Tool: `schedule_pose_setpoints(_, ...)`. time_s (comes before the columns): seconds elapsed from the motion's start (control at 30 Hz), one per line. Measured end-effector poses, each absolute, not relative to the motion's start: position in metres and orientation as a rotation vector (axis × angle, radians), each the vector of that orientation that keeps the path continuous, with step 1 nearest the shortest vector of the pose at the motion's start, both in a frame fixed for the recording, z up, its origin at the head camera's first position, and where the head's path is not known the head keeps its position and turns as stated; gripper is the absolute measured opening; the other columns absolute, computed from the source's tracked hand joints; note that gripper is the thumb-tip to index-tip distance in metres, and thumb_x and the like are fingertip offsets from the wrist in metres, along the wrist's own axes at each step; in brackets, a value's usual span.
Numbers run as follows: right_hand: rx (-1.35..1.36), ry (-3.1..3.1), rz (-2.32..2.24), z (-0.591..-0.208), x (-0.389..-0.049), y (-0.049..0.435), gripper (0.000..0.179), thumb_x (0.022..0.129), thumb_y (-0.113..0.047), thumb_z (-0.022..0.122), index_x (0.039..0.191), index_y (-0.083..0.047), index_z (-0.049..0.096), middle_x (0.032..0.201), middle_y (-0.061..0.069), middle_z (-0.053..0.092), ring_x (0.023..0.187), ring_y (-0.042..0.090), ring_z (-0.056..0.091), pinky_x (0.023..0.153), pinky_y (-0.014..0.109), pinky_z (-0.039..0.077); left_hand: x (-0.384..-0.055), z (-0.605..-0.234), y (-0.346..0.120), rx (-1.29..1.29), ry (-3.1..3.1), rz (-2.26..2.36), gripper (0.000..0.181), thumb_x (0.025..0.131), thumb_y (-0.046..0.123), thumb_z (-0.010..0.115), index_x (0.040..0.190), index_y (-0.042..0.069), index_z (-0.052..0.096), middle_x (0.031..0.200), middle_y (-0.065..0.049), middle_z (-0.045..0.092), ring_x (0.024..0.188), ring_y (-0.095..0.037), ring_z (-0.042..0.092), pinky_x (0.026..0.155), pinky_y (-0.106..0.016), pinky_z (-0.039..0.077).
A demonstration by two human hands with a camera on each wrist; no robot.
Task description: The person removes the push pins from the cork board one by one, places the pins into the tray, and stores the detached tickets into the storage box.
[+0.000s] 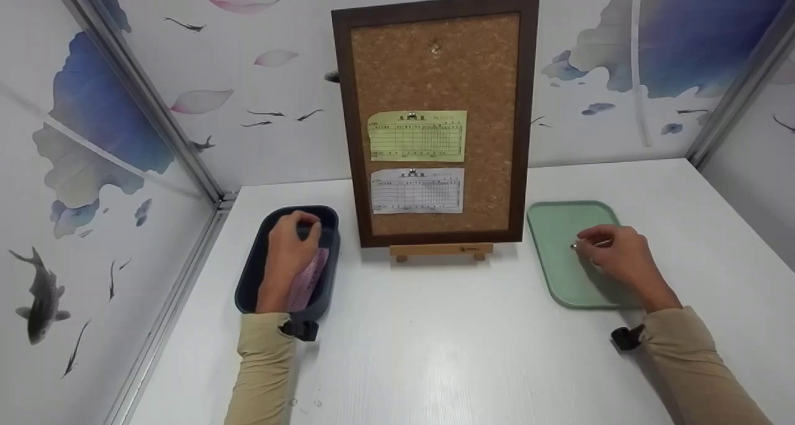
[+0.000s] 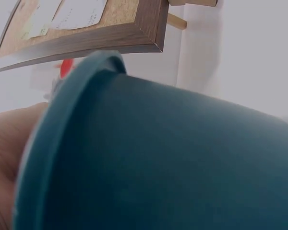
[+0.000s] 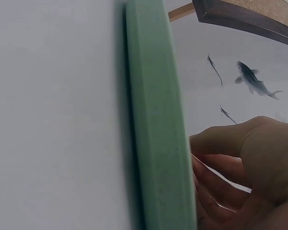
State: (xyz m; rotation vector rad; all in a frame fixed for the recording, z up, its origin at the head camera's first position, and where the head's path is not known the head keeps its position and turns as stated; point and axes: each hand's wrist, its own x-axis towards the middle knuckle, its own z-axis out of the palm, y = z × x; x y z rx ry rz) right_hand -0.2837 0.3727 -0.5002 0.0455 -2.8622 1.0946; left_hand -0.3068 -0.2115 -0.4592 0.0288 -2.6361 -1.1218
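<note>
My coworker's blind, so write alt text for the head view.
A person's left hand is at a navy bin containing pink paper; the right hand pinches a shiny object above a green tray. Behind, between them, a framed corkboard bears a yellow slip above a white slip.

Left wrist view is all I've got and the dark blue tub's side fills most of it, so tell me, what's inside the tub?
Observer: A pink slip shows inside the tub, partly hidden in the head view by the left hand.
Operator: And over on the right?
Observer: The right hand is above the green tray, pinching a small shiny thing.
Operator: Anything higher up that I'm missing?
Observer: A shiny speck near the top of the corkboard, too small to identify.
</note>
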Motion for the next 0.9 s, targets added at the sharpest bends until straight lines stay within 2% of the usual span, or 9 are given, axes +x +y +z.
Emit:
schedule_pose_setpoints(0.07,0.041,-2.833,1.091,-0.500,-0.283,0.372,0.032,0.105,-0.022,0.070,0.127,0.000,0.075,0.119,0.024,0.078,0.103,0.027,0.073,0.066,0.022,0.057,-0.307,-0.459,-0.210,0.028,-2.632,-1.125,0.022,0.108,0.019,0.065,0.124,0.005,0.072,0.135,-0.018,0.066,0.133,-0.035,0.060,0.118,-0.053,0.046)
schedule_pose_setpoints(0.23,0.032,-2.756,1.073,-0.495,-0.283,0.368,0.031,0.106,-0.028,0.070,0.123,-0.002,0.077,0.113,0.022,0.079,0.090,0.010,0.071,0.064,0.021,0.057,-0.307,-0.458,-0.206,-0.005,-2.614,-1.142,0.021,0.108,0.017,0.065,0.123,0.005,0.072,0.134,-0.018,0.067,0.134,-0.036,0.061,0.118,-0.053,0.046)
schedule_pose_setpoints(0.33,0.035,-2.715,1.045,-0.492,-0.282,0.365,0.031,0.106,-0.031,0.072,0.121,-0.004,0.078,0.109,0.020,0.080,0.085,0.006,0.071,0.065,0.019,0.055,-0.306,-0.457,-0.202,-0.037,-2.600,-1.155,0.021,0.108,0.016,0.064,0.123,0.005,0.072,0.133,-0.017,0.067,0.132,-0.036,0.061,0.116,-0.052,0.048)
schedule_pose_setpoints(0.57,0.062,-2.634,1.013,-0.483,-0.283,0.356,0.030,0.105,-0.034,0.071,0.119,-0.008,0.079,0.109,0.017,0.081,0.088,0.008,0.070,0.070,0.010,0.047,-0.307,-0.450,-0.189,-0.127,-2.506,-1.192,0.019,0.108,0.012,0.065,0.123,0.005,0.072,0.127,-0.014,0.069,0.121,-0.031,0.065,0.108,-0.049,0.052)
schedule_pose_setpoints(0.77,0.097,-2.548,1.015,-0.472,-0.280,0.341,0.026,0.104,-0.030,0.074,0.117,-0.008,0.080,0.109,0.014,0.081,0.086,-0.007,0.061,0.073,0.005,0.043,-0.307,-0.440,-0.173,-0.146,-2.402,-1.209,0.020,0.107,0.011,0.065,0.126,0.010,0.072,0.126,-0.012,0.071,0.115,-0.028,0.069,0.102,-0.050,0.057)
schedule_pose_setpoints(0.9,0.108,-2.498,1.021,-0.464,-0.281,0.325,0.024,0.103,-0.028,0.075,0.115,-0.008,0.080,0.108,0.014,0.081,0.085,-0.011,0.059,0.072,0.006,0.043,-0.307,-0.434,-0.163,-0.185,-2.306,-1.231,0.020,0.106,0.011,0.066,0.126,0.009,0.072,0.127,-0.011,0.072,0.117,-0.028,0.071,0.101,-0.047,0.059)
